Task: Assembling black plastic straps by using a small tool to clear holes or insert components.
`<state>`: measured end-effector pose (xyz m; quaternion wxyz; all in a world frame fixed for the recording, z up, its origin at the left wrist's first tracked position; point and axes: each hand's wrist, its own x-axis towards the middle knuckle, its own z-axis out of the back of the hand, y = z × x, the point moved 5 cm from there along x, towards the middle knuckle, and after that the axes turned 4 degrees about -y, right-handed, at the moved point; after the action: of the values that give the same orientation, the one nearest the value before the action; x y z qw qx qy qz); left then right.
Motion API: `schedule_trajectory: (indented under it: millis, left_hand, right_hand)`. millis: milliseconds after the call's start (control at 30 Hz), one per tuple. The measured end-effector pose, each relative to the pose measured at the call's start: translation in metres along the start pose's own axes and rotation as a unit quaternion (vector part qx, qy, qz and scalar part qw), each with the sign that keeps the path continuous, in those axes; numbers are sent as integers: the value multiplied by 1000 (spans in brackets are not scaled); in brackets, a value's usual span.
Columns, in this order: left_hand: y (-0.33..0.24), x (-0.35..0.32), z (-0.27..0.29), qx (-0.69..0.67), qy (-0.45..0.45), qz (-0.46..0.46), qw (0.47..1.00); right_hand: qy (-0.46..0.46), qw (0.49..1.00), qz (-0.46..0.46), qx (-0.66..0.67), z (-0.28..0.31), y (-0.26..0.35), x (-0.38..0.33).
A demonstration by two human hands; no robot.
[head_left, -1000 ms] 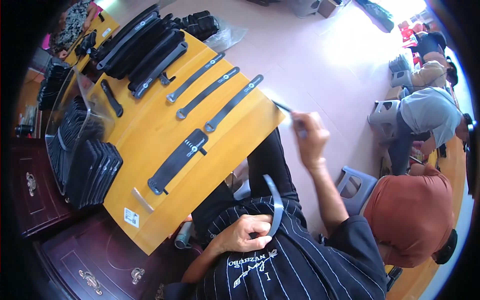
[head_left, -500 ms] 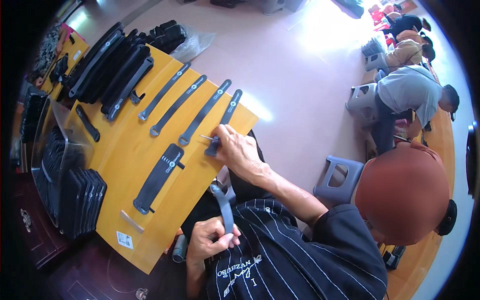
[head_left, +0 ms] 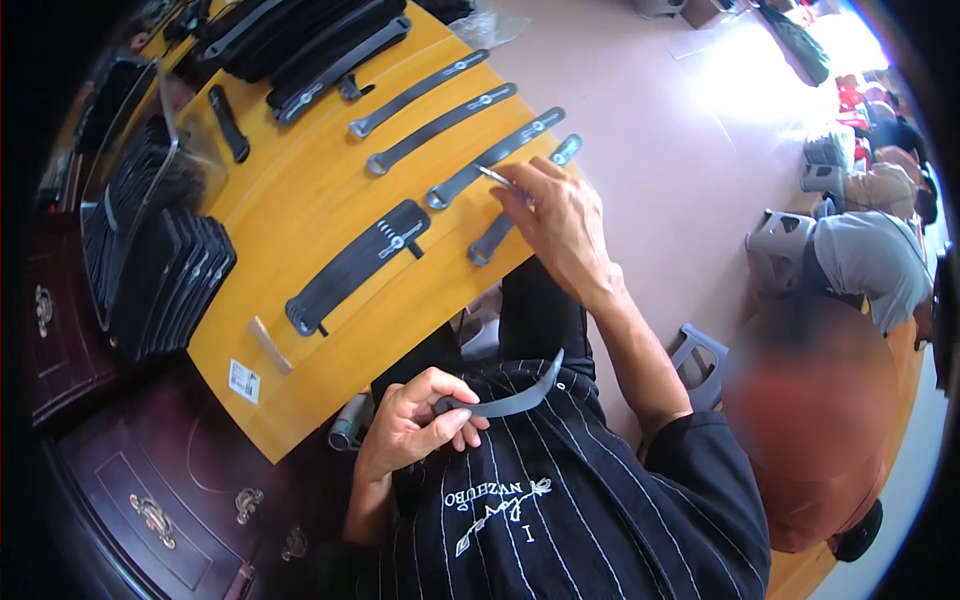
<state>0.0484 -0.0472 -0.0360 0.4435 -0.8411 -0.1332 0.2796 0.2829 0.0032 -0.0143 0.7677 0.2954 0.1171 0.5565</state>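
Pinched in my left hand (head_left: 420, 420) is a dark grey strap (head_left: 515, 403), its free end curving up in front of the striped shirt. My right hand (head_left: 565, 215) is closed around a slim, pointed metal tool (head_left: 492, 176); its kind is unclear because the fingers hide most of it. The tool's tip lies over or close to a grey strap (head_left: 510, 150) with a ring end. Beneath the right hand another ring-ended strap (head_left: 490, 242) is partly covered. Left of it a stack of flat straps (head_left: 355, 270) rests on the table.
Two more straps (head_left: 420, 92) (head_left: 440, 130) lie apart on the yellow table (head_left: 300, 200). Piles of black straps (head_left: 310, 50) stand at the far left, beside a clear bin (head_left: 165, 110) and stacked black pieces (head_left: 175, 285). Seated people and a grey stool (head_left: 695, 365) are on the right.
My view has shifted, so the table sits higher and further right. The strap in my left hand has swung from upright to pointing right. My right hand has moved farther over the laid-out straps.
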Motion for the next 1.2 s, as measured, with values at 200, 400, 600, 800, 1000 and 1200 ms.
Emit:
schedule_trajectory:
  millis: [200, 400, 600, 800, 1000, 1200]
  left_hand:
    - [6, -4, 0, 12, -13, -15, 1000]
    - [3, -1, 3, 5, -26, -29, 999]
    - [-14, -5, 22, -4, -77, -38, 996]
    - [-31, -29, 54, 34, -162, -88, 982]
    - [-10, -48, 92, 37, -264, -94, 959]
    - [17, -54, 113, -29, -408, -157, 899]
  right_hand:
    - [-12, 999, 0, -30, -31, -22, 20]
    - [-15, 1000, -11, -25, -31, -27, 34]
    - [162, 961, -30, 221, -23, 15, 9]
    - [378, 860, 91, 331, -21, 53, -46]
    - [298, 937, 80, 162, -7, 23, -41]
    - [311, 917, -52, 244, -21, 20, -24]
